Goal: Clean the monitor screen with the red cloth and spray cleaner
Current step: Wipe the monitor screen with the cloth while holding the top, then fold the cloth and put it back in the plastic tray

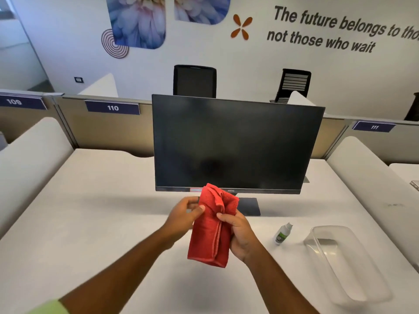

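Cloth [212,225] folded upright, long axis vertical, gripped by both hands

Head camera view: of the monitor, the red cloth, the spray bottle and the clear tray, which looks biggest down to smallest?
1. Monitor
2. Clear tray, though it lies nearer the camera
3. Red cloth, also near, held in both hands
4. Spray bottle, clearly smallest

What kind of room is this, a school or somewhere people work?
Most likely an office where people work. There are desks split by dividers with number signs, a computer monitor, and office chairs behind.
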